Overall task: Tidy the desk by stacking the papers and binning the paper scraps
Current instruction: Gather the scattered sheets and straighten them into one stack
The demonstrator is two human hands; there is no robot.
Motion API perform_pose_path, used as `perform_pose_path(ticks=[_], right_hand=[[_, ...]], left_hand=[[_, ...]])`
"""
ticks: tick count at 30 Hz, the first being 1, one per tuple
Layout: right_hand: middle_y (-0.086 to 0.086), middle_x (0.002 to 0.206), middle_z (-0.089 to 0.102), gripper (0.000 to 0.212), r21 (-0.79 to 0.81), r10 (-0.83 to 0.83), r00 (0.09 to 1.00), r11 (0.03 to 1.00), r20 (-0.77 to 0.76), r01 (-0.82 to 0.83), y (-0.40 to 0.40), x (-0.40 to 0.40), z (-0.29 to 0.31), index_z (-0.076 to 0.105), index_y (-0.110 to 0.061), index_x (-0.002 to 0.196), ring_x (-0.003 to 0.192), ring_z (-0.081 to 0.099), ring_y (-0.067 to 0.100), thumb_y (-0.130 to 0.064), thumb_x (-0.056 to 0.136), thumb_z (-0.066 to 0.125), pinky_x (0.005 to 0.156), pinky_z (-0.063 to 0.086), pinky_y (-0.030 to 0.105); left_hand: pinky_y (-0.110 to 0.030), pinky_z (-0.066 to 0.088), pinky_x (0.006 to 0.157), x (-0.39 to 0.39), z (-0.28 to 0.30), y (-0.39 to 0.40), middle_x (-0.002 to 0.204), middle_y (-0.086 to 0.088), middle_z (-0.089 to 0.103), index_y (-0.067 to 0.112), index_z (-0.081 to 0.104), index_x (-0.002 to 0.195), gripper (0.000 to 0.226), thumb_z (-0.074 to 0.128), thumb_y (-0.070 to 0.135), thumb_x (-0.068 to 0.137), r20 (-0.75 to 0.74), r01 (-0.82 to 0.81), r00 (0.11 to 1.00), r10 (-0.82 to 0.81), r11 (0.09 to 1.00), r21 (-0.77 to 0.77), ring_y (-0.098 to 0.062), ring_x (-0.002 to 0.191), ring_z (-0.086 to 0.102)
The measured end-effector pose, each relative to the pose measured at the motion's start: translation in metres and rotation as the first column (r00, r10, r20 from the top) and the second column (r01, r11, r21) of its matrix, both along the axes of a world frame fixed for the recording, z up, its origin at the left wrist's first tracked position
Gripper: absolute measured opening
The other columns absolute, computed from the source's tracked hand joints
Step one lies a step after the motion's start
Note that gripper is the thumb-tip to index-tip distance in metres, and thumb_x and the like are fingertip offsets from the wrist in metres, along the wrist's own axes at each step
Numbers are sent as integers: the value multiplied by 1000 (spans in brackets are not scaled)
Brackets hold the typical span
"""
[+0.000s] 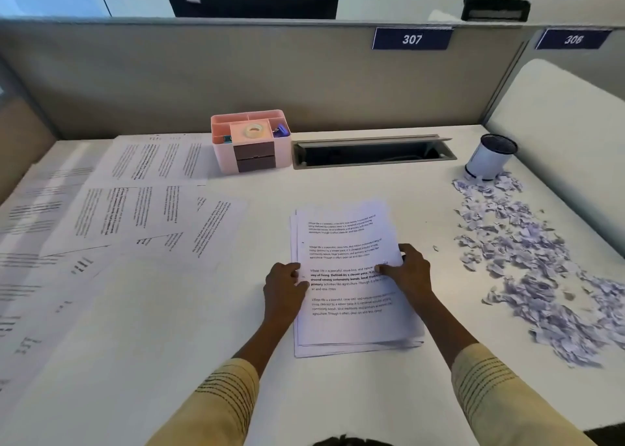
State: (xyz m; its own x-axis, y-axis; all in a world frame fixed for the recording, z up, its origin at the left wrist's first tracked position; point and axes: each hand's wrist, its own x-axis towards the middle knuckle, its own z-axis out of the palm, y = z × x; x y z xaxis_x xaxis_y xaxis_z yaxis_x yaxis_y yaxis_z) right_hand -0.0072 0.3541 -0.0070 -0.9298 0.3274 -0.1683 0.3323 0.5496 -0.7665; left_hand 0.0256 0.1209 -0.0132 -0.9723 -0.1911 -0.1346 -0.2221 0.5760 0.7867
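Two hands on paper stack [351,276], centre of white bench [338,395]. Left hand [285,288] at stack's left edge, fingers curled, thumb over top sheet, gripping edge. Right hand [411,273] at right edge, thumb flat on top sheet, fingers wrapped round side, grasping too. Stack roughly squared, lower sheets fanned out a bit at bottom. Loose printed sheets [135,215] spread over left part of bench, overlapping, well apart from stack. Paper scraps [527,263] scattered along right side, from near front up to small white bin [490,158], which stands at back right w/ scraps touching its base. Pink organiser [252,139] w/ tape roll at back centre, beside open cable slot [372,151].
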Motion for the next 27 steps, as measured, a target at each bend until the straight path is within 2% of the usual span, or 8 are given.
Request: perform_pose_path(ticks=[5,8,13,17,20,23,27], right_hand=[[17,121,56,73,128,44,999,991,24,-47,2,0,-8,50,-7,130,116,49,35,-26,68,83,98,41,44],[19,126,49,71,221,69,996,972,57,-80,2,3,-9,46,-4,131,119,45,35,-24,72,80,98,37,39],[18,127,46,58,335,89,995,937,48,-100,-5,11,1,51,-7,129,121,40,37,-23,79,74,98,35,43],[15,113,55,40,259,196,979,950,-61,-174,-33,15,12,63,-12,113,110,51,31,-19,76,77,95,37,37],[12,103,60,33,203,291,950,943,-113,-264,-72,20,20,68,-11,104,95,58,22,-15,74,79,86,43,29],[11,99,63,30,194,407,905,905,-128,-379,-118,27,25,70,-10,102,84,53,12,-14,73,79,75,35,16],[10,100,65,27,170,523,846,848,-106,-502,-179,43,24,70,-12,101,88,57,19,-14,75,76,82,42,25]], left_hand=[[-30,44,97,4,-6,5,116,-12,56,7,58,126,47,72,10,82,35,26,999,-24,999,-35,-24,107,58],[-29,43,98,7,-8,4,119,-12,55,7,56,128,47,71,11,83,27,42,999,-40,998,-52,-23,109,57],[-27,42,96,12,-2,-6,121,-12,55,7,56,129,46,69,11,85,-13,37,999,-37,998,-50,-22,109,57],[-18,40,86,21,7,-28,120,-10,55,6,56,128,45,68,9,85,-40,-2,999,2,1000,-16,-19,107,58],[-13,37,82,32,12,-58,118,-9,57,7,59,125,42,68,6,84,-54,-35,998,35,999,-9,-16,105,58],[-15,37,82,43,16,-94,116,-9,57,8,60,124,41,68,4,84,-61,-88,994,87,996,-7,-16,104,59],[-18,42,85,67,18,-146,115,-9,57,9,60,124,42,68,3,83,-76,-133,988,133,991,-4,-14,98,57]])
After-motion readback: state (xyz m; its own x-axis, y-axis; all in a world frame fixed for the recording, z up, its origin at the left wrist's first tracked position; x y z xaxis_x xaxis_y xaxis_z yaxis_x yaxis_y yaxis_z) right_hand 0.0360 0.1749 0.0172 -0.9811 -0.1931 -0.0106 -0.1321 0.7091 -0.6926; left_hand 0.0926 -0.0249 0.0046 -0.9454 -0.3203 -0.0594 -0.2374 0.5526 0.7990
